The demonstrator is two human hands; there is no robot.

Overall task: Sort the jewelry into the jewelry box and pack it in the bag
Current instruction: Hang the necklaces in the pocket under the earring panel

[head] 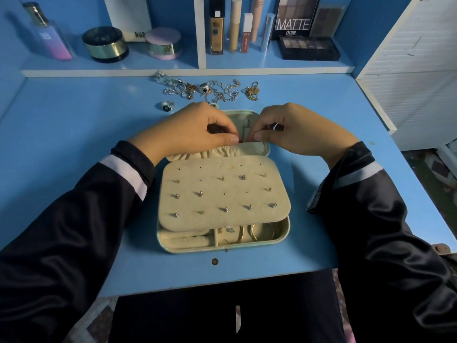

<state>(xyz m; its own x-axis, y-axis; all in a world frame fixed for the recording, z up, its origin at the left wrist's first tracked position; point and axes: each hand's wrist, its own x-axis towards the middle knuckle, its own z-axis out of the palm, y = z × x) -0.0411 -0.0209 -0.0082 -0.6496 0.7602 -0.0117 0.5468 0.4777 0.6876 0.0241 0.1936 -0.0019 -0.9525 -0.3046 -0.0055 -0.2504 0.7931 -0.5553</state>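
A mint-green jewelry box (284, 230) lies open on the blue table. Its beige earring panel (222, 194) carries several studs, and rings and bangles show in the tray below it. Over the open lid (262, 147) my left hand (197, 129) and my right hand (294, 129) meet. Both pinch a thin chain (244, 131) that hangs from a hook in the lid. A pile of loose jewelry (210, 89) lies beyond the box. A single ring with a dark stone (168, 105) sits to its left.
A shelf behind the table holds a perfume bottle (47, 33), two round jars (106, 44), several makeup tubes (235, 26) and eyeshadow palettes (309, 47). A white cabinet (420, 70) stands at the right. A small round stud (215, 261) sits on the table before the box.
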